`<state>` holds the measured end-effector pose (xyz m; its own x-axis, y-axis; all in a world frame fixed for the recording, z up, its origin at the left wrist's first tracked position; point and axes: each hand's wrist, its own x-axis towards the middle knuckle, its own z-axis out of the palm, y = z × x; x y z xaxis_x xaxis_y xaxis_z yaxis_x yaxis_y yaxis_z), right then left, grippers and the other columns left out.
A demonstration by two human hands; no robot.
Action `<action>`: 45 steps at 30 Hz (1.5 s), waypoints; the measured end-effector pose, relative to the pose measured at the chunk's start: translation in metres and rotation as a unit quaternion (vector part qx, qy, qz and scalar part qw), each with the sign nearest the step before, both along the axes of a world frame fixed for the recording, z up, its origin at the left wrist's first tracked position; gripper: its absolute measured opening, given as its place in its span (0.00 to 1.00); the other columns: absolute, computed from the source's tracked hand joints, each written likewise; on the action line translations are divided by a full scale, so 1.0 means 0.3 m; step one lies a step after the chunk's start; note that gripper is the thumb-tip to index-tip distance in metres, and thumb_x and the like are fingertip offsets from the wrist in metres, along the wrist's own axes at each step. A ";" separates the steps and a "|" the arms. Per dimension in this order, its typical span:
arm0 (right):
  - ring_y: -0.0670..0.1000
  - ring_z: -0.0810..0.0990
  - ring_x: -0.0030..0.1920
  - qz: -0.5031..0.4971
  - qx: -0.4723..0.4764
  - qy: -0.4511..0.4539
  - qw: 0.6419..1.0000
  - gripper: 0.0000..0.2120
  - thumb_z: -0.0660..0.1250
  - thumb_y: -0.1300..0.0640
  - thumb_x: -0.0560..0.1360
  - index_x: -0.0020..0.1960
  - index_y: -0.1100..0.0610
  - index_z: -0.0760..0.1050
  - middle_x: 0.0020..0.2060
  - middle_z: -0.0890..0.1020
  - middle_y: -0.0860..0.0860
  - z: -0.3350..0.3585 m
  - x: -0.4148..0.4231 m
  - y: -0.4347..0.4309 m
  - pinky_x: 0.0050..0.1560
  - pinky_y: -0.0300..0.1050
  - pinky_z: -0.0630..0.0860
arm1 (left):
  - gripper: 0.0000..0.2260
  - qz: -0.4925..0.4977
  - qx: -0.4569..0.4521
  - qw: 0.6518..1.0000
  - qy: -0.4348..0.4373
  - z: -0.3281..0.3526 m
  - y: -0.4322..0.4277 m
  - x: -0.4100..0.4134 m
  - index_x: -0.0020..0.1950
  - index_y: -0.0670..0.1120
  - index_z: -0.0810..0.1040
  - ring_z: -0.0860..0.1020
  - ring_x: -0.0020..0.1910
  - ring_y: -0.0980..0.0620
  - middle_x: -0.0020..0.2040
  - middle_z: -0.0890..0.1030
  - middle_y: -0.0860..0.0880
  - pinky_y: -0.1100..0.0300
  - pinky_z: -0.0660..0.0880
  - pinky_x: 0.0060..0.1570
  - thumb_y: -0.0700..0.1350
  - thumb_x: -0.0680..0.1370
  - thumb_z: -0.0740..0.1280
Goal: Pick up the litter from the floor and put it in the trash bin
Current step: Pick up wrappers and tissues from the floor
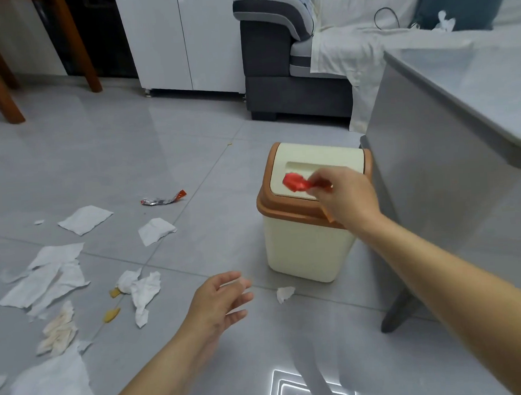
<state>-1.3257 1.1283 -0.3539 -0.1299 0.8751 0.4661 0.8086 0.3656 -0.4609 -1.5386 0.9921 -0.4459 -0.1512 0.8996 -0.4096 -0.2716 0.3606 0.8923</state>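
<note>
Litter, a red wrapper [295,182], is pinched in my right hand [344,196] over the trash bin [305,249] lid; my left hand [219,300] hovers relaxed, empty, above the floor [158,148].

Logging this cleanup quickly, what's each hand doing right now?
Left hand: open, holding nothing.
Right hand: pinching a red wrapper at the trash bin.

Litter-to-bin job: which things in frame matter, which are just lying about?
Job: right hand pinching red wrapper; trash bin; tissues on floor; foil wrapper; yellow scraps; left hand, empty.
Just there: sofa; white cabinet; grey table; wooden legs.
</note>
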 end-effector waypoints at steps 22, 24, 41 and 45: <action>0.56 0.77 0.39 0.038 0.093 -0.164 0.981 0.13 0.61 0.51 0.77 0.44 0.59 0.78 0.38 0.80 0.54 -0.068 -0.003 -0.017 0.37 0.51 0.75 | 0.10 0.000 -0.058 0.997 0.053 -0.114 -0.081 -0.108 0.54 0.46 0.76 0.81 0.45 0.49 0.50 0.82 0.45 0.57 0.77 0.41 0.41 0.74 0.68; 0.56 0.78 0.37 0.081 0.066 -0.196 0.975 0.13 0.60 0.51 0.77 0.42 0.58 0.76 0.36 0.80 0.54 -0.147 -0.033 -0.074 0.32 0.49 0.74 | 0.09 -0.001 -0.061 0.996 0.057 -0.124 -0.077 -0.115 0.54 0.46 0.76 0.81 0.45 0.49 0.50 0.82 0.45 0.57 0.76 0.40 0.41 0.74 0.68; 0.62 0.68 0.66 0.105 -0.358 -0.299 0.878 0.24 0.58 0.62 0.75 0.69 0.50 0.61 0.72 0.61 0.55 -0.843 -0.115 -0.097 0.65 0.53 0.67 | 0.10 0.013 -0.118 0.990 0.075 -0.241 -0.145 -0.230 0.55 0.46 0.75 0.81 0.42 0.52 0.46 0.82 0.50 0.59 0.76 0.40 0.44 0.74 0.68; 0.61 0.76 0.55 0.094 -0.311 -0.252 0.912 0.13 0.61 0.62 0.74 0.57 0.56 0.74 0.58 0.74 0.57 -0.852 -0.092 -0.140 0.54 0.51 0.74 | 0.12 0.006 -0.136 0.985 0.105 -0.268 -0.163 -0.244 0.56 0.46 0.75 0.81 0.41 0.53 0.47 0.82 0.48 0.61 0.75 0.37 0.43 0.73 0.69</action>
